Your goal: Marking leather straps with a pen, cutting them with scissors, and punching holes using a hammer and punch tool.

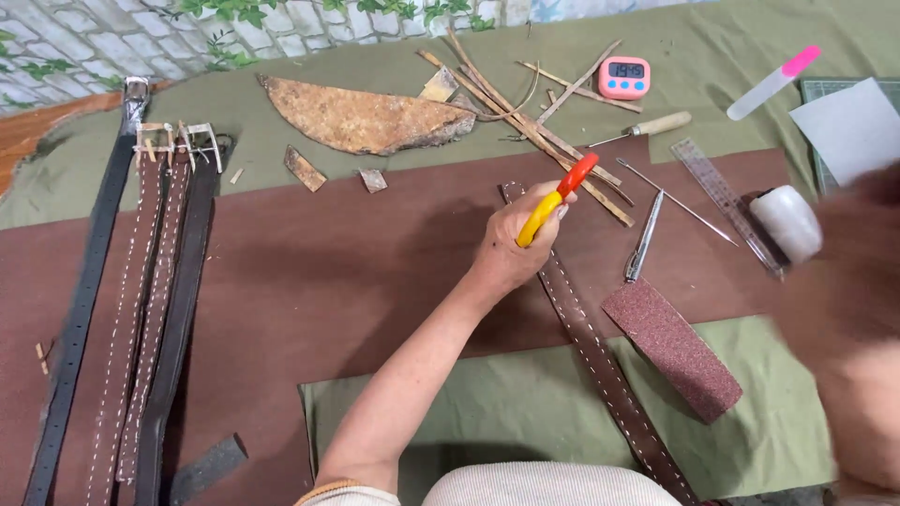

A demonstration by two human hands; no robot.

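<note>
The left hand [511,245] is closed around a red-and-yellow handled tool [557,200] near the middle of the bench, with bare brown leather sheet [328,272] open to its left. The tool's long axis slants up to the right, red end toward the far edge, above one stitched brown strap [600,361]; four more straps [141,309] lie along the left edge. The right hand [848,319] is a blur at the right edge; its grip cannot be told.

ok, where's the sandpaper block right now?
Head view, lower right: the reddish-brown sandpaper block lies at an angle across the edge of the brown leather sheet and the green cloth, just right of the stitched belt strap, below the metal pen-like tool.
</note>
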